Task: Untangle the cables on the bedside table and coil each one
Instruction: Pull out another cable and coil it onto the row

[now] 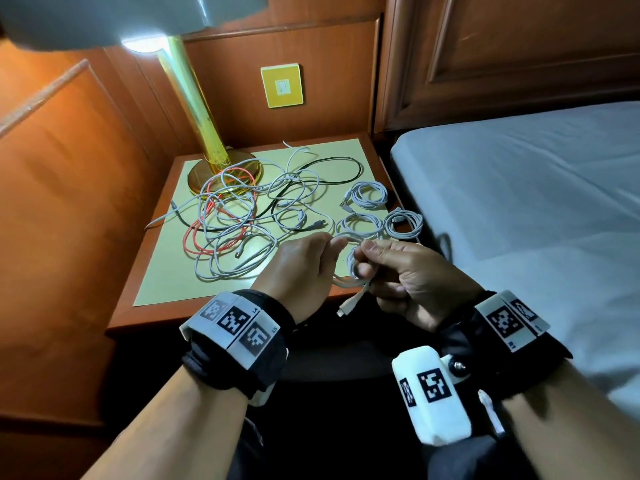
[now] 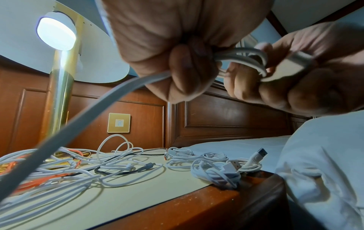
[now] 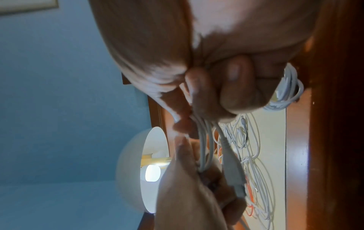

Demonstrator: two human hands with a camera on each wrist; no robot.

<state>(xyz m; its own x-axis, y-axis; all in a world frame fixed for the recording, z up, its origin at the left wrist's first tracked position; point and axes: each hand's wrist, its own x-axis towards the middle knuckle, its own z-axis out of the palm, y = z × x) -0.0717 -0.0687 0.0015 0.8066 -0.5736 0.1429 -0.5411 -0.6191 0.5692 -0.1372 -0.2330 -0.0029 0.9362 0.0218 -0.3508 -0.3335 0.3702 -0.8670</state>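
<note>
Nearest the camera, both hands meet just over the front edge of the tabletop (image 1: 162, 282), and a white cable (image 1: 356, 278) runs between them. The right hand (image 1: 412, 275) has its grip clamped on a small bundle of loops of this cable, fingers curled round the turns and the thumb pressing them from above; one plug end (image 1: 346, 308) hangs free below the bundle, between the two wrists. The left hand (image 1: 301, 268) pinches the same cable just beside the bundle, thumb and forefinger closed on the strand, and in the left wrist view the rest of the strand (image 2: 78, 121) drops from under the curled fingers down toward the heap. Just beyond the hands, on the right part of the tabletop, three white coiled cables lie apart from one another: one (image 1: 360, 225) closest to the hands, one (image 1: 403, 223) at the edge next to the bed (image 1: 536, 188), and one (image 1: 369, 195) further back. To the left of them spreads the tangled heap (image 1: 242, 223) of white cables, with an orange cable (image 1: 194, 240) and a black cable (image 1: 332, 161) woven through it. The far side of the heap laps onto the brass base of the lamp (image 1: 207, 174), which stands at the back left corner, below a wall switch plate (image 1: 282, 85).
</note>
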